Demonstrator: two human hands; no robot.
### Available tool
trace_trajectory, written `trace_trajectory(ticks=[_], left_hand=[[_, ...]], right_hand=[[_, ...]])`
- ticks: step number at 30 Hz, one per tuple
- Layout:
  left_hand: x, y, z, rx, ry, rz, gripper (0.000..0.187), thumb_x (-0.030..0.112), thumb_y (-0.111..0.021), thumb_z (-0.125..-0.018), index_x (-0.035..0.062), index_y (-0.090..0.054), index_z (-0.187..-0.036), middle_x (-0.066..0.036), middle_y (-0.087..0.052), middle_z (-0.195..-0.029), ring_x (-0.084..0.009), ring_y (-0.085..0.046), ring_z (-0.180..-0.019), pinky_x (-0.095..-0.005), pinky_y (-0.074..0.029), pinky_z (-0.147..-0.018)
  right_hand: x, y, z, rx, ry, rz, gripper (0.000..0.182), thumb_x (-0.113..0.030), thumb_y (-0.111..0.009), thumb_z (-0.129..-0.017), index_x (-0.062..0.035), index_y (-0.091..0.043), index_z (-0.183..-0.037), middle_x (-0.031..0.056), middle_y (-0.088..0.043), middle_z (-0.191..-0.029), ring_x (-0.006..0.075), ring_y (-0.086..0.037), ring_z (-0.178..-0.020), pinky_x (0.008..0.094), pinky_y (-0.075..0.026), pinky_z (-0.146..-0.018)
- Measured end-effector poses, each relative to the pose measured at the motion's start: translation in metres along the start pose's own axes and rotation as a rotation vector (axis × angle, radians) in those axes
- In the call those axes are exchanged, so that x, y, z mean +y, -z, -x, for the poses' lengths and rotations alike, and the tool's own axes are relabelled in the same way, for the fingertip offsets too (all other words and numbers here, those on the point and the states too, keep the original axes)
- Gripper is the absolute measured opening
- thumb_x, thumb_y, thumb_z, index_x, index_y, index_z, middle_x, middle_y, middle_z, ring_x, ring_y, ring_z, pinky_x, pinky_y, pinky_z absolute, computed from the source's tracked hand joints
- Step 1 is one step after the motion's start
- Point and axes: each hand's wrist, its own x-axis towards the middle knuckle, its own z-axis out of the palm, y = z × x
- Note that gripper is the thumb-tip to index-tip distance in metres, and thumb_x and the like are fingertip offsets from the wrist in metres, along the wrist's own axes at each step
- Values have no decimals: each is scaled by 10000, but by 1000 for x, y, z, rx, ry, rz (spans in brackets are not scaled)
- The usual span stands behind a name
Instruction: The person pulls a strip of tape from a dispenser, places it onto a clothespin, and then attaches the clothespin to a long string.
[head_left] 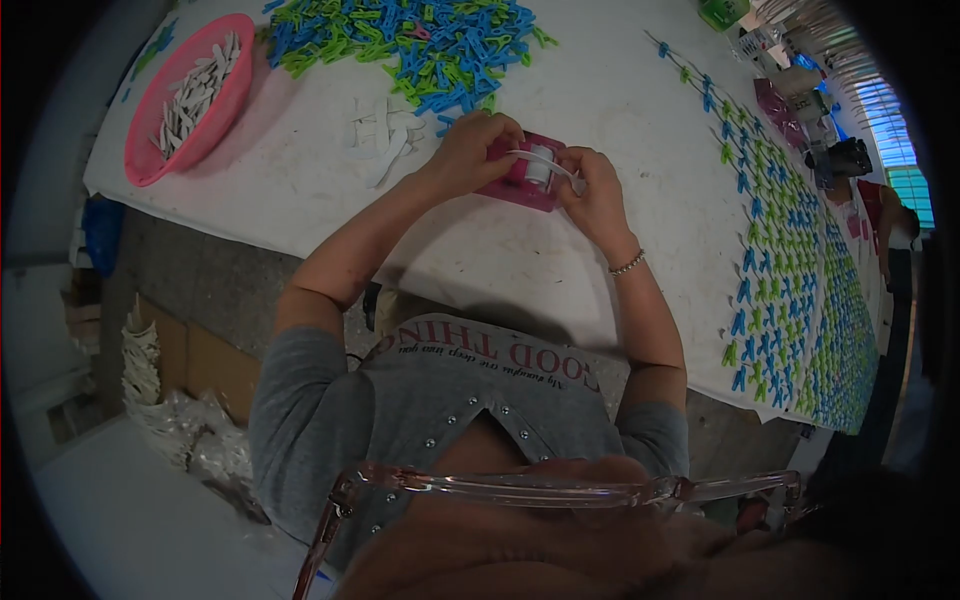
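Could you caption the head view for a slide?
Both hands, left and right, work a white strip over a pink block.

The only legible text stood on the front of the person's grey shirt (470,390). It appeared upside down in the head view. The upper line, in large red capitals, read "GOOD THING"; its last letters ran into a fold, so the ending could not be confirmed. Beneath it ran a smaller line of red script, too small to be read. No other labels, brands or numbers were legible.
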Motion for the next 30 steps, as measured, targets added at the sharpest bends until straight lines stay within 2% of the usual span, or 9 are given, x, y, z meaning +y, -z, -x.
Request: trace_trajectory(ticks=[5, 15, 17, 19, 20, 22, 24, 27, 30], left_hand=[[8, -9, -10, -53, 51, 117, 205, 136, -680, -731, 87, -584, -906, -51, -661, -790, -234, -598, -770, -361, -438, -757], [16, -38, -33, -94, -121, 97, 208, 110, -666, -719, 83, -578, -906, -41, -661, -787, -232, -601, -745, -353, -452, -750], [10, -35, -34, -66, -148, 129, 213, 96, -664, -717, 85, -575, -910, -45, -659, -789, -226, -598, -753, -345, -458, -747], [5, -21, -31, -30, 31, 326, 234, 85, -676, -741, 84, -566, -947, -48, -651, -836, -160, -585, -785, -295, -462, -736], [2, -15, -28, -26, 25, 324, 234, 85, -676, -741, 84, -566, -947, -48, -651, -836, -160, -585, -785, -295, -462, -736], [-5, -1, -20, 128, 188, 448, 267, 73, -693, -763, 75, -550, -988, -33, -627, -885, -98, -556, -818, -249, -451, -730], [-7, 10, -12, 163, 213, 460, 282, 72, -699, -768, 72, -543, -1003, -21, -614, -899, -87, -544, -820, -242, -444, -733], [-16, 12, -6, 221, 255, 510, 302, 58, -702, -770, 70, -532, -1019, -5, -594, -907, -79, -528, -819, -235, -433, -738], [-24, 10, -4, 241, 244, 554, 310, 44, -700, -766, 71, -528, -1023, 0, -582, -900, -81, -521, -816, -236, -425, -743]], right_hand=[[3, 13, 5, 36, 16, 86, 303, -6, -620, -700, -54, -580, -996, 79, -582, -819, 263, -542, -784, 377, -444, -715], [-24, 60, -4, 61, 197, 296, 324, 6, -617, -703, -63, -580, -1018, 67, -575, -851, 233, -540, -806, 359, -433, -753], [-33, 68, -11, 58, 119, 148, 337, -7, -629, -721, -57, -575, -1050, 76, -585, -884, 228, -553, -840, 349, -443, -771], [-32, 70, -18, 52, 38, 1, 352, -21, -641, -739, -51, -570, -1082, 85, -596, -917, 224, -566, -874, 339, -454, -789], [-24, 69, -25, 14, 10, -54, 333, -50, -639, -768, -46, -572, -1094, 94, -601, -949, 221, -571, -900, 327, -460, -800], [-8, 60, -41, -18, -13, -105, 318, -79, -637, -797, -42, -574, -1106, 104, -606, -981, 218, -576, -926, 314, -466, -811], [15, 44, -60, -243, -123, -23, 271, -88, -604, -846, -29, -587, -1110, 116, -618, -1062, 212, -585, -991, 313, -463, -850], [42, 7, -94, -302, -11, 119, 258, -161, -605, -862, -26, -606, -1082, 157, -626, -1048, 265, -615, -954, 342, -485, -821], [55, -23, -131, -215, -54, 222, 265, -208, -610, -861, -26, -610, -1053, 182, -634, -1021, 310, -628, -925, 370, -497, -796]])
